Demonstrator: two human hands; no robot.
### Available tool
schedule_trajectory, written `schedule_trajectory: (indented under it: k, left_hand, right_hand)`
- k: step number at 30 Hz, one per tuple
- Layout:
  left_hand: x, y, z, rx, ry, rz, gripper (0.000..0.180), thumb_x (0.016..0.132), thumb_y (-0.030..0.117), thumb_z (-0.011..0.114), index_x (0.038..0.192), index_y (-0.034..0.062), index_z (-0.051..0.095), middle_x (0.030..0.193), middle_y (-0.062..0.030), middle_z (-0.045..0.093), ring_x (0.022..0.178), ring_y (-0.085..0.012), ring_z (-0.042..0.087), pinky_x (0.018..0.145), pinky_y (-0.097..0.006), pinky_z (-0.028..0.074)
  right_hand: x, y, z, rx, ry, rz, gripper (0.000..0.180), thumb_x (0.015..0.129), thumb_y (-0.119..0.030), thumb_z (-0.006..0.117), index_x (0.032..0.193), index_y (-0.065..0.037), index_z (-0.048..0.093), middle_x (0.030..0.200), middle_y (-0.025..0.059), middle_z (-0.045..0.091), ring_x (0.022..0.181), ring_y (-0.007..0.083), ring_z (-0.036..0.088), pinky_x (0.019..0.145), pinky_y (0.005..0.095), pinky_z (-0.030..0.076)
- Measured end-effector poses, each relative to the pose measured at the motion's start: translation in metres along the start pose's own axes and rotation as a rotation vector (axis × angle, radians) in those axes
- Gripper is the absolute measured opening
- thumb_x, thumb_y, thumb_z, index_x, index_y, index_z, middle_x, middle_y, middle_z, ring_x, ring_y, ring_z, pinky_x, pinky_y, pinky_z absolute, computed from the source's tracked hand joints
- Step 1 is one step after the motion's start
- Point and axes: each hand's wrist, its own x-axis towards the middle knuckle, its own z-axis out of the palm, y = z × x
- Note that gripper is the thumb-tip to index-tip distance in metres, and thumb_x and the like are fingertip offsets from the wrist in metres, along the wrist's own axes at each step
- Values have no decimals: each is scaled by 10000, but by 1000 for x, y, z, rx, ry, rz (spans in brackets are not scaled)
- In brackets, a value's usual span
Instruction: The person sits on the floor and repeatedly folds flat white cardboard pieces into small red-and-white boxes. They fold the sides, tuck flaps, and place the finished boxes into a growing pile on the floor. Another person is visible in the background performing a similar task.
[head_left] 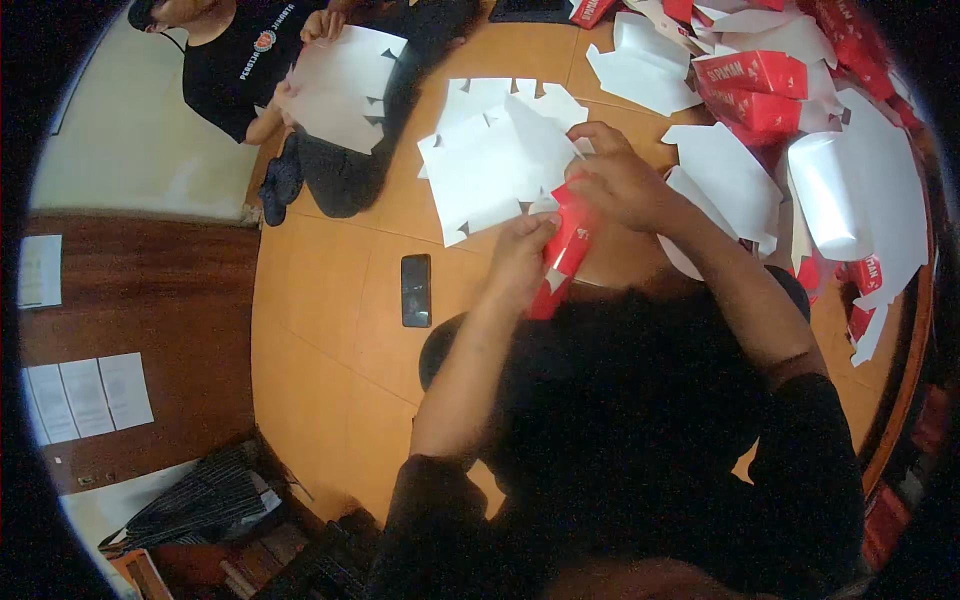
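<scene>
My left hand [524, 250] and right hand [622, 185] pinched a partly folded red carton [572, 240]; folded boxes [755, 80] lay piled, white sheets [475, 170] unfolded.

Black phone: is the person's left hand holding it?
No, the phone lies apart from the left hand, which holds the red carton.

black phone [416, 290] lies flat on orange-brown floor [330, 300], left. white notices [86, 398] hang on brown panel [190, 320], left. striped dark cloth [190, 502] sits near left.
</scene>
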Motion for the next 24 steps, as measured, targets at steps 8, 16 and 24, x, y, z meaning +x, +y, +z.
schedule_trajectory:
  k: [8, 16, 24]
  left_hand:
    - [6, -5, -6, 142, -42, 77, 205, 985, 89, 519, 1086, -39, 642, 963, -88, 686, 808, -152, 640, 764, -278, 517]
    - [4, 22, -10, 179, -103, 9, 285, 1009, 189, 513, 1170, -27, 608, 1021, -88, 677, 898, -151, 636, 807, -287, 516]
    - [-2, 17, 0, 533, 68, 693, 242, 1011, 195, 545, 1135, -8, 582, 1129, -110, 636, 1067, -175, 590, 925, -348, 486]
  right_hand:
    - [-3, -2, -1, -1, -185, -113, 137, 876, -206, 655, 968, -107, 676, 1337, 183, 472, 1261, 369, 448, 1063, 455, 356]
    - [-10, 2, 0, -16, -105, 25, 182, 915, -223, 583, 960, -54, 634, 1220, 198, 535, 1150, 379, 529, 1001, 446, 418]
    - [-2, 37, -16, -155, 433, 427, 199, 934, -181, 552, 901, 4, 617, 916, 225, 614, 1057, 418, 535, 916, 510, 441]
